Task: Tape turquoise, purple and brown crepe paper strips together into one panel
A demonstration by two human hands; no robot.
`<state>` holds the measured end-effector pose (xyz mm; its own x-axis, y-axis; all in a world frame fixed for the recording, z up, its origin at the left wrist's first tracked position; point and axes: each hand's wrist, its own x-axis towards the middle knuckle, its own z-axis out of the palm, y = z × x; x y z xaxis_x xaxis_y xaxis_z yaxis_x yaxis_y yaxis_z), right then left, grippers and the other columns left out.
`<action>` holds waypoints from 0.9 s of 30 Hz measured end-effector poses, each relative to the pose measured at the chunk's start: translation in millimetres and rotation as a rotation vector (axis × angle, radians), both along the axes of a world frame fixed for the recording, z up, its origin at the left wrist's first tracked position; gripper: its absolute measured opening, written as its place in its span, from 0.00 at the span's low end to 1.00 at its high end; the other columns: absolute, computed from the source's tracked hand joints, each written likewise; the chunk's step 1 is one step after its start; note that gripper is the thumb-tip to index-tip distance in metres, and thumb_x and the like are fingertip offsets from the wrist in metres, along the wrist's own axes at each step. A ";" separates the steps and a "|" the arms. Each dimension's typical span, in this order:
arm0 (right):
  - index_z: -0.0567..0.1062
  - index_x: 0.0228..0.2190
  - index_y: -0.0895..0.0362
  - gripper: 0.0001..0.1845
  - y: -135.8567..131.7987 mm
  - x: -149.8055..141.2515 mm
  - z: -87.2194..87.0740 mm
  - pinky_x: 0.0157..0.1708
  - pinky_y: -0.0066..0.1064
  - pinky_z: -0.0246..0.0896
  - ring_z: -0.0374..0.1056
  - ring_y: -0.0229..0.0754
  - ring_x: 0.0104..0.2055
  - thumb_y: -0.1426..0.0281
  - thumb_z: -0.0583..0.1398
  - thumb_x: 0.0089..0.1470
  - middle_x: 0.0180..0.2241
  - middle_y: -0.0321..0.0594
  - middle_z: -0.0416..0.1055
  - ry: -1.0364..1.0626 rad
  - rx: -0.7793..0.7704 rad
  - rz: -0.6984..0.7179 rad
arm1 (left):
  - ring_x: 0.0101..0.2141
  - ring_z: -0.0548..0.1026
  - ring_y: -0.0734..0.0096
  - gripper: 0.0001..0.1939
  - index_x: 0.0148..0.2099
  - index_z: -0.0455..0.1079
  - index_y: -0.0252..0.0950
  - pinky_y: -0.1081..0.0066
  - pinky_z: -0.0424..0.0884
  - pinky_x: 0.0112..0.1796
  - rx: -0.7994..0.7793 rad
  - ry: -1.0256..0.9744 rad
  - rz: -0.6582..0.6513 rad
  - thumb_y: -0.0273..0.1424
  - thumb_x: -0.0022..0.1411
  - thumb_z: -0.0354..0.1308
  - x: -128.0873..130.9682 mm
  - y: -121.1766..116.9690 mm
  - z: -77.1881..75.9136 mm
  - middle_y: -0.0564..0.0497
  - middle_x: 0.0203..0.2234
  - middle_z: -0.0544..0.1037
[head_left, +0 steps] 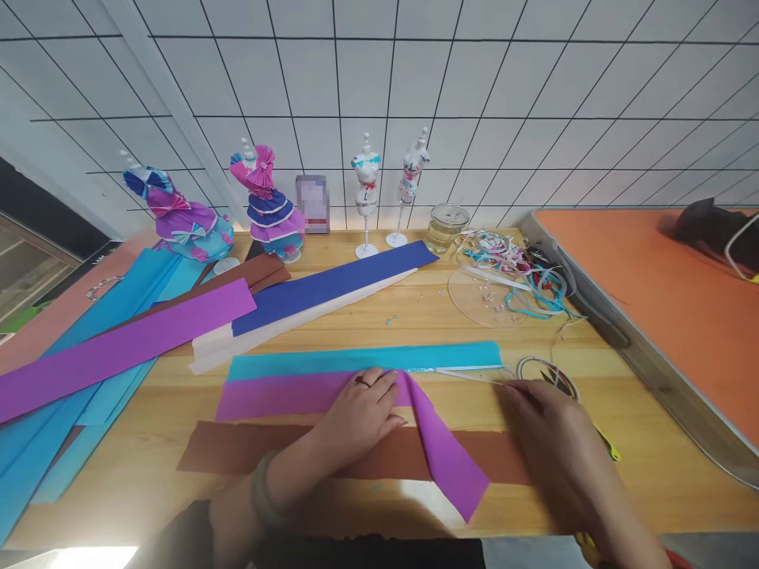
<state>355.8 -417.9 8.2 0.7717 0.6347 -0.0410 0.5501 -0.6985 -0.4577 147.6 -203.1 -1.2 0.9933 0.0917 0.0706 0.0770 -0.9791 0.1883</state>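
Observation:
A turquoise paper strip (332, 359) lies across the table with a purple paper strip (273, 397) set along its lower edge. My left hand (363, 411) rests flat on the purple strip, fingers stretched over the seam. To the right of that hand, the purple strip's loose end folds down toward me over a brown strip (237, 448). Between thumb and fingers, my right hand (554, 419) pinches the end of a thin white strip, like tape backing (462, 373), pulled partly away from the turquoise strip's lower edge.
Scissors (549, 375) lie beside my right hand. Behind are a tangled pile of ribbons (504, 257), a glass jar (447, 227), two small mannequins (367, 186) and two dressed ones (273, 209). More coloured strips (130, 340) spread left; an orange board (664, 300) stands right.

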 end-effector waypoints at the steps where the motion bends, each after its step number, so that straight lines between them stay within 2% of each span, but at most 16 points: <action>1: 0.75 0.35 0.51 0.19 -4.7 3.4 1.2 0.36 0.35 0.61 0.69 0.46 0.38 0.54 0.51 0.55 0.36 0.38 0.75 -0.011 -0.003 -0.042 | 0.52 0.64 0.57 0.22 0.54 0.65 0.32 0.60 0.63 0.50 0.002 0.002 -0.001 0.40 0.62 0.53 0.1 -0.1 -0.1 0.45 0.53 0.69; 7: 0.75 0.32 0.54 0.20 -30.7 36.7 -7.3 0.33 0.36 0.60 0.69 0.47 0.35 0.52 0.53 0.51 0.35 0.42 0.74 -0.111 0.064 -0.139 | 0.52 0.64 0.57 0.22 0.55 0.64 0.33 0.60 0.65 0.49 0.017 0.004 -0.002 0.40 0.63 0.52 0.5 0.1 0.2 0.45 0.53 0.69; 13: 0.75 0.29 0.53 0.20 -52.4 59.7 -13.0 0.30 0.40 0.61 0.69 0.49 0.32 0.52 0.53 0.50 0.37 0.45 0.73 -0.196 0.038 -0.205 | 0.52 0.64 0.57 0.21 0.54 0.65 0.33 0.60 0.64 0.49 0.020 0.005 -0.010 0.39 0.63 0.53 1.2 0.8 -0.5 0.45 0.54 0.69; 19: 0.75 0.27 0.50 0.17 -74.3 75.6 -12.6 0.24 0.43 0.59 0.67 0.50 0.26 0.53 0.55 0.50 0.29 0.47 0.73 -0.283 0.008 -0.308 | 0.52 0.65 0.57 0.21 0.53 0.65 0.33 0.61 0.63 0.50 0.016 -0.007 -0.016 0.39 0.62 0.53 1.9 1.4 -0.8 0.45 0.53 0.69; 25: 0.76 0.25 0.48 0.11 -96.6 104.6 -35.3 0.25 0.45 0.62 0.69 0.53 0.29 0.58 0.57 0.48 0.31 0.48 0.74 -0.400 0.036 -0.261 | 0.51 0.65 0.57 0.20 0.53 0.65 0.33 0.60 0.64 0.49 0.000 -0.023 -0.015 0.38 0.62 0.53 2.4 2.4 -1.7 0.45 0.53 0.70; 27: 0.77 0.29 0.50 0.11 -99.4 107.7 -37.2 0.25 0.47 0.63 0.69 0.55 0.30 0.61 0.57 0.48 0.33 0.50 0.73 -0.430 0.061 -0.264 | 0.51 0.65 0.57 0.20 0.53 0.65 0.33 0.60 0.64 0.49 -0.005 -0.025 -0.015 0.38 0.62 0.54 2.7 2.5 -1.6 0.45 0.53 0.70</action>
